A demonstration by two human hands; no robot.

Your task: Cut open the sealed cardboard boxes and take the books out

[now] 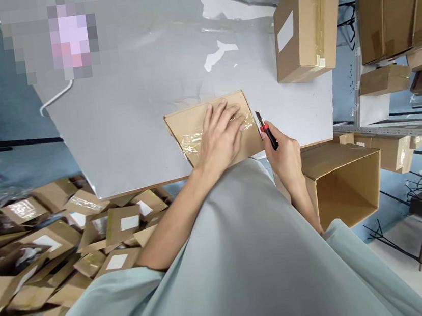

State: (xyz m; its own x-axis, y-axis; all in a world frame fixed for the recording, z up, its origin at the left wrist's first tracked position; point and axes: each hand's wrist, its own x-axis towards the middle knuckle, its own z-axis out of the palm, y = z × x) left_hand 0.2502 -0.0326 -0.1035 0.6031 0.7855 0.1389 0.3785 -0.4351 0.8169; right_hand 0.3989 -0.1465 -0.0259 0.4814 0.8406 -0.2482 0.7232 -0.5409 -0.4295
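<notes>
A flat cardboard box [208, 108] with shiny clear tape across its top lies at the table's near edge. My left hand [221, 131] rests on that box, fingers stretched over the tape and holding nothing. In my right hand [283, 153] is a box cutter [268, 131], black with a red part, its dark blade pointing up and away from me. The blade is just beside the box's right edge; I cannot tell whether it touches the cardboard.
The grey table [121, 112] has a taller taped carton [303, 29] at its back right. Right of my body stands an open carton [344, 177]. Many cardboard boxes [123, 225] are heaped at the lower left. Shelving [403, 126] with cartons runs along the right.
</notes>
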